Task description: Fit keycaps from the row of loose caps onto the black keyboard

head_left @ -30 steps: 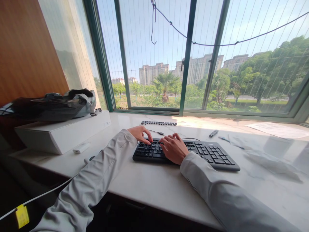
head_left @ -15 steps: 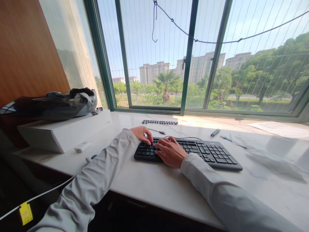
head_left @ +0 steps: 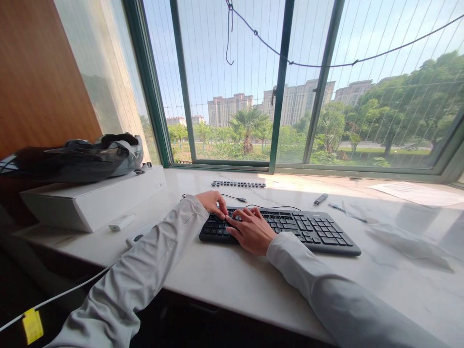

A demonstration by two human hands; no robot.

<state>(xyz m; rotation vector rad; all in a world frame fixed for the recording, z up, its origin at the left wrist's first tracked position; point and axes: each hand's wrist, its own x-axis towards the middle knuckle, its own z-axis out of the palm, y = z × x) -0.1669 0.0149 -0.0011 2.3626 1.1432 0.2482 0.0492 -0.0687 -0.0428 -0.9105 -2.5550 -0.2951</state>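
Note:
A black keyboard lies on the white marbled tabletop under both hands. My left hand is over its left part, with thumb and fingertips pressed together just above the keys. Whatever is between those fingertips, if anything, is too small to make out. My right hand rests palm down across the left-middle keys with its fingers stretched out. Its index fingertip reaches the left fingertips, and the keys beneath are partly hidden. Behind the keyboard lies a row of small black pieces that look like keycaps.
A cable plug and a USB-stick-like item lie behind the keyboard. To the right are a thin pen-like tool, a clear plastic bag and paper. A white box bearing dark headgear stands left, near a small white device.
My right hand has shifted slightly left, its index finger now meeting the left fingertips. The left thumb and fingers have drawn closer together. The whole view has moved a little.

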